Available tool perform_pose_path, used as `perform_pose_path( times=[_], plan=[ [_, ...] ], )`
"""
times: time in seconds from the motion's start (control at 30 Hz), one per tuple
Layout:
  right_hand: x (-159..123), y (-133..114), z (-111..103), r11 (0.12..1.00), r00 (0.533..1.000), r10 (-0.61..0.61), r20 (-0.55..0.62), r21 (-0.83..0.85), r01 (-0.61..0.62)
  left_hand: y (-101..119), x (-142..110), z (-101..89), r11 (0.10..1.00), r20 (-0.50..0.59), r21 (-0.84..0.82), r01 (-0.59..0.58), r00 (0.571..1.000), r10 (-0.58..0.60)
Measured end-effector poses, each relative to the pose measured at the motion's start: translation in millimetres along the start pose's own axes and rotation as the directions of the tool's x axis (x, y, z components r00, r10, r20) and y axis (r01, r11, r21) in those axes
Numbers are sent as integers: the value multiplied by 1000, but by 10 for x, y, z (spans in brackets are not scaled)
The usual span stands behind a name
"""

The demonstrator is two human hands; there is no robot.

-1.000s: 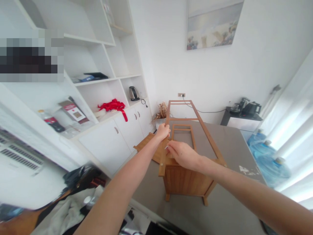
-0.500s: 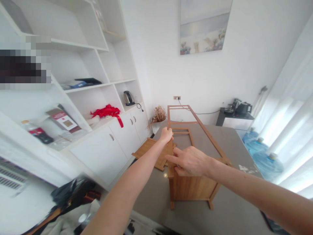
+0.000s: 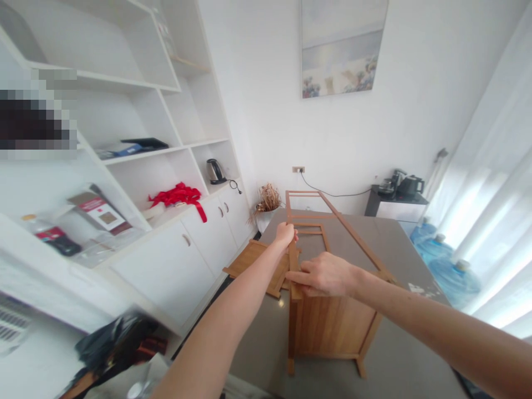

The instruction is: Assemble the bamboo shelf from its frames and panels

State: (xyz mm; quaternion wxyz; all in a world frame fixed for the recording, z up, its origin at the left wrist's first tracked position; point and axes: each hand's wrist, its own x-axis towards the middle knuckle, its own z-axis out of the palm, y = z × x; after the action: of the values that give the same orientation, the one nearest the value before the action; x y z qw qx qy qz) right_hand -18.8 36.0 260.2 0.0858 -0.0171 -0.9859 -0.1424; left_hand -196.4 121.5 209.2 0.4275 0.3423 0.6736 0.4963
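Note:
A wooden furniture frame (image 3: 355, 235) stands on the grey table (image 3: 266, 338), its long open rails running away from me above a slatted panel (image 3: 332, 327). My left hand (image 3: 286, 234) is wrapped round the left rail. At the near left corner, my right hand (image 3: 326, 274) grips the frame, with the index finger stretched over the top of the rail and the other fingers curled on the inner side. Whether anything small sits in those curled fingers is hidden. Left of the frame lies a separate slatted wooden panel (image 3: 253, 260). A smaller wooden frame part (image 3: 325, 238) shows beneath the long rails.
White shelves with cupboards (image 3: 166, 257) line the left side, holding a kettle (image 3: 215, 172) and red ribbon (image 3: 177, 195). Large blue water bottles (image 3: 451, 271) stand right of the table. A coffee maker (image 3: 393, 183) and a potted dried plant (image 3: 268, 202) are at the back.
My right hand has shifted from a pinch on a small, pale metallic piece to the frame's corner, index finger extended. The left hand keeps its hold on the rail. The view has swung slightly right.

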Motion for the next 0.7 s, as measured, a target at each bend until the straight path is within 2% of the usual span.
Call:
perform_pose_path(
  times=[0.1, 0.2, 0.27, 0.33, 0.4, 0.47, 0.53, 0.6, 0.7],
  plan=[
    [0, 31, 29, 1000, 1000, -3, -12, 6, 3, 27, 24, 15, 999, -2, -35, 2, 1000, -2],
    [7, 56, 44, 1000, 1000, -1, -13, 17, 1, 52, -43, -58, 996, -9, -87, -24, 1000, 24],
    [15, 75, 50, 1000, 1000, 18, -9, 25, -17, -10, -209, -167, 989, -31, -131, -62, 998, 59],
    [29, 96, 59, 998, 999, 41, -10, 38, -40, -182, -482, -289, 976, -81, -170, -138, 989, 126],
    [46, 117, 68, 997, 998, 54, -17, 59, -53, -435, -809, -375, 909, -169, -239, -342, 936, 308],
    [60, 139, 68, 994, 998, 56, -32, 96, -53, -681, -1110, -392, 856, -137, -249, -454, 891, 433],
    [59, 164, 54, 987, 997, 62, -46, 150, -54, -829, -1318, -345, 843, -57, -271, -464, 882, 468],
    [42, 197, 27, 977, 995, 82, -56, 202, -69, -845, -1409, -276, 827, 0, -292, -480, 865, 502],
    [2, 269, -27, 962, 990, 124, -66, 254, -104, -704, -1403, -221, 812, 74, -300, -502, 836, 544]
  ],
)
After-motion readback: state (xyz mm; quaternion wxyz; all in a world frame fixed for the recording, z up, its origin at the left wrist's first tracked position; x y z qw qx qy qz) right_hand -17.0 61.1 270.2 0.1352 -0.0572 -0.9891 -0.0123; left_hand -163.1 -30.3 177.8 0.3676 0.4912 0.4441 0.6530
